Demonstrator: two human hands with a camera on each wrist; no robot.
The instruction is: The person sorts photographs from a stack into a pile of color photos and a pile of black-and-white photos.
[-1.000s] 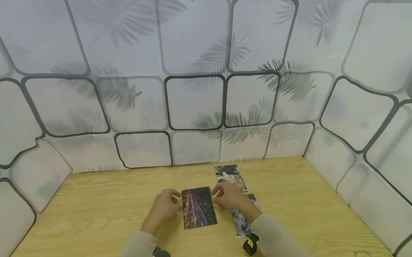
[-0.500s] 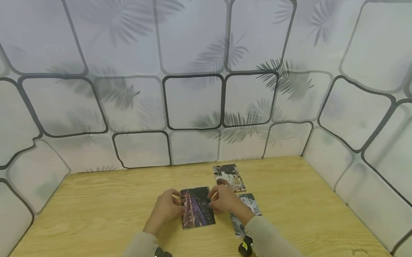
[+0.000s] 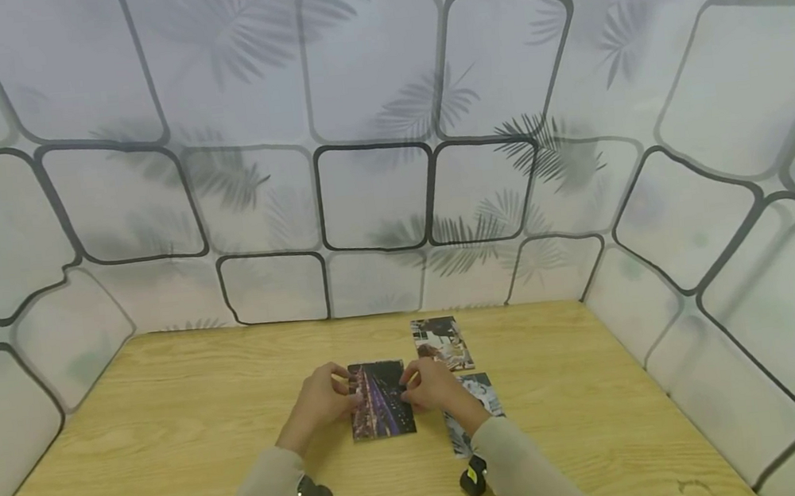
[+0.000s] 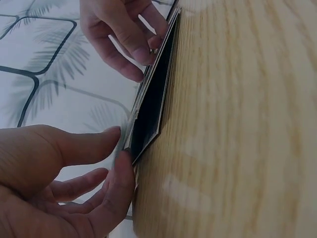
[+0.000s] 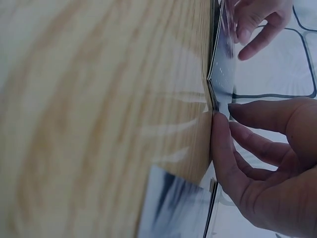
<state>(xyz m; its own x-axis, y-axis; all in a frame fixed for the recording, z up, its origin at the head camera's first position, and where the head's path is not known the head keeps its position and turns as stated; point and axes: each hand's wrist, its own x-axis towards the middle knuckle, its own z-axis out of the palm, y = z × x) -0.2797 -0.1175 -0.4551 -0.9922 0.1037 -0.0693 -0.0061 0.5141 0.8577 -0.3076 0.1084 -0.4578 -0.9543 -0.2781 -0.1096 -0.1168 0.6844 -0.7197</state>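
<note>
A photo card (image 3: pixel 382 401) with a night scene of purple and pink light streaks lies near the middle of the wooden table. My left hand (image 3: pixel 323 399) pinches its left edge between thumb and forefinger, also seen up close with the card's dark edge (image 4: pixel 153 104) in the left wrist view. On the opposite side, my right hand (image 3: pixel 431 386) pinches the right edge, thumb above and forefinger (image 5: pixel 225 148) below. The edges look layered in both wrist views; whether more than one card is there I cannot tell.
A photo card (image 3: pixel 443 343) with dark and pale patches lies behind my right hand. Another, grey-toned photo card (image 3: pixel 482 391) lies under my right forearm, partly hidden. Patterned cloth walls (image 3: pixel 379 202) enclose the wooden table (image 3: pixel 206 426) at the back and sides.
My right hand has come inward from beside the card onto its right edge. The left fingers have closed in on the left edge. The card has hardly moved.
</note>
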